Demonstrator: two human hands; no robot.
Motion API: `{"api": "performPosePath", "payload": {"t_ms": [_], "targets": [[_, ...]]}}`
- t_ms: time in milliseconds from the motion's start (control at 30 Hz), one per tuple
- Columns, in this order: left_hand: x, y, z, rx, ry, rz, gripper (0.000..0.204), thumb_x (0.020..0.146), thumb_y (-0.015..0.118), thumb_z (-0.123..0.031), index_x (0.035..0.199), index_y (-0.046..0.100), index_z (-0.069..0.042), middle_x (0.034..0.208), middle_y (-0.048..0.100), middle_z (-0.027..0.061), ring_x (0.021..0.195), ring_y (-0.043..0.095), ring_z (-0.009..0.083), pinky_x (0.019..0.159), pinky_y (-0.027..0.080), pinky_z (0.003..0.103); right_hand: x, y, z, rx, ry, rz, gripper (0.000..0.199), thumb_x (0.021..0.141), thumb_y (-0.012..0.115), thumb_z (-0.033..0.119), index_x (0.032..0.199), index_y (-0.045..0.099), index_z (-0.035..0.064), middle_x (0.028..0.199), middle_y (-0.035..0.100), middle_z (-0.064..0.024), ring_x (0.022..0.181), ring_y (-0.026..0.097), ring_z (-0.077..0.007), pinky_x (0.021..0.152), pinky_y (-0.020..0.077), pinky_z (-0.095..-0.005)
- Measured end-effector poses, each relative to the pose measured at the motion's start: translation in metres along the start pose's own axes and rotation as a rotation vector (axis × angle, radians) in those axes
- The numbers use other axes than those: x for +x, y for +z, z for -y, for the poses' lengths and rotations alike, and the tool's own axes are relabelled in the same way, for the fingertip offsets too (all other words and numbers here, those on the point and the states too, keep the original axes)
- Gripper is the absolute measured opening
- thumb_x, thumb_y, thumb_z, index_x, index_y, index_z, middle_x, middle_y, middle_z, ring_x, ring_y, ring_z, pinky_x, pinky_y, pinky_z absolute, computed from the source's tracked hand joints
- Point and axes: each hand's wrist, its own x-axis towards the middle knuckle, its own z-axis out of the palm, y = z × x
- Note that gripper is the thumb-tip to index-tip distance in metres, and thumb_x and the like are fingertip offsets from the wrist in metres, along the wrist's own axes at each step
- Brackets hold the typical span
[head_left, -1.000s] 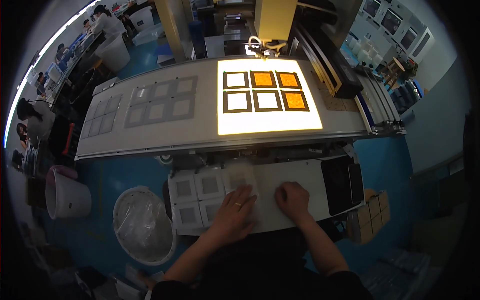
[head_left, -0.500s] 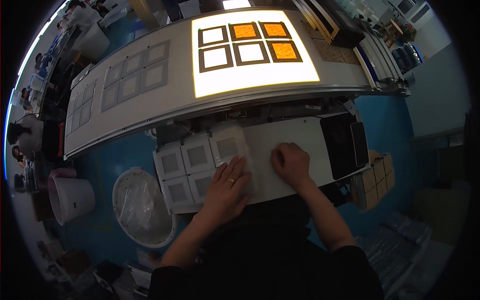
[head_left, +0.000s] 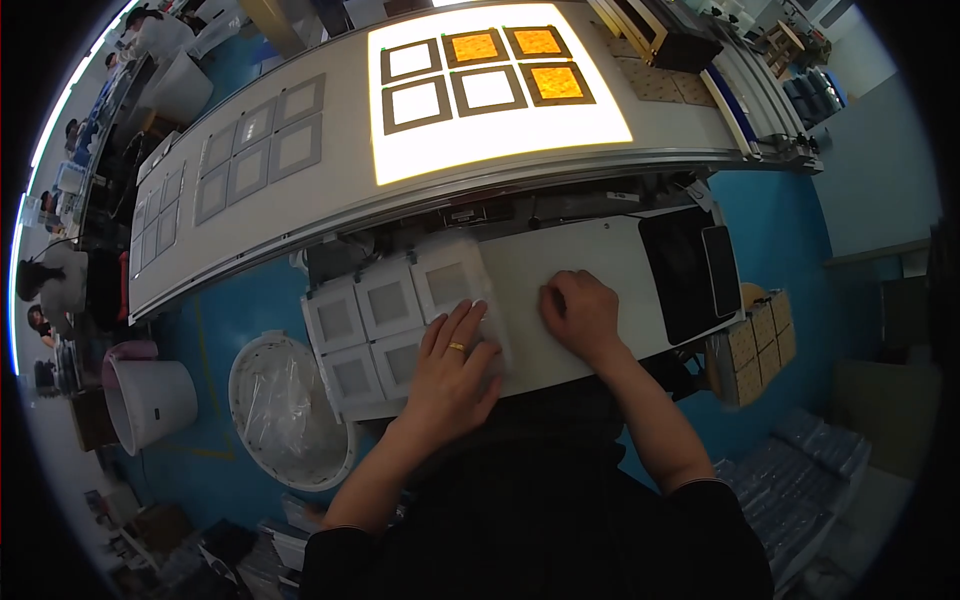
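My left hand (head_left: 452,368) lies with its fingers stretched out on the right side of a stack of translucent sheets (head_left: 384,326). Pale square frames with greyish centres are laid out in two rows on the stack, and my hand covers part of the lower right ones. To its right, on the bare white worktop (head_left: 530,256), rests my right hand (head_left: 583,318), closed into a loose curl. Nothing shows in its fingers, though their undersides are hidden.
Behind stands a long table with a bright lit panel (head_left: 500,150) under dark square frames, some with orange centres. A black mat (head_left: 670,280) and a phone-like slab (head_left: 720,272) lie right. White bins (head_left: 290,405) stand left; patterned tan squares (head_left: 752,350) sit beyond the worktop's right end.
The whole view has shifted slightly with my head. Both hands keep nearly the same places, the left on the sheets and the right curled on the worktop.
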Motion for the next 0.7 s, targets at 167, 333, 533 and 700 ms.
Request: {"api": "performPosePath", "payload": {"t_ms": [167,333,533,700], "targets": [[0.0006,0.0020,-0.0010,0.051,0.012,0.002,0.037,0.077,0.083,-0.012,0.109,0.065,-0.007,0.158,0.048,0.0256,0.149,0.043,0.0456,0.123,0.035,0.058,0.0002,0.0009,-0.0015,0.004,0.000,0.000,0.010,0.087,0.076,0.013,0.085,0.066,0.0104,0.072,0.065,-0.0081,0.066,0.067,-0.0288,0.058,0.0522,-0.0412],[0.0009,0.0003,-0.0001,0.020,0.010,0.009,0.033,0.078,0.083,-0.010,0.106,0.065,-0.008,0.158,0.048,0.0246,0.150,0.042,0.0460,0.123,0.035,0.058,-0.0005,0.0003,-0.0016,-0.003,0.003,-0.008,0.011,0.087,0.076,0.012,0.083,0.065,0.0107,0.070,0.063,-0.0072,0.065,0.065,-0.0281,0.058,0.0517,-0.0409],[0.0019,-0.0039,0.0016,-0.034,0.006,0.016,0.024,0.080,0.082,-0.010,0.098,0.067,-0.007,0.158,0.048,0.0250,0.150,0.043,0.0464,0.123,0.034,0.058,-0.0003,0.0000,-0.0013,0.015,-0.004,-0.016,0.012,0.086,0.076,0.012,0.083,0.065,0.0109,0.070,0.062,-0.0065,0.064,0.065,-0.0277,0.057,0.0510,-0.0406],[0.0014,-0.0009,-0.0010,0.020,0.013,0.021,0.016,0.082,0.079,-0.009,0.093,0.067,-0.005,0.157,0.049,0.0257,0.150,0.043,0.0466,0.123,0.034,0.058,-0.0007,0.0015,-0.0018,0.015,-0.002,-0.020,0.012,0.086,0.076,0.012,0.082,0.065,0.0110,0.070,0.062,-0.0063,0.064,0.064,-0.0276,0.056,0.0506,-0.0408]]}}
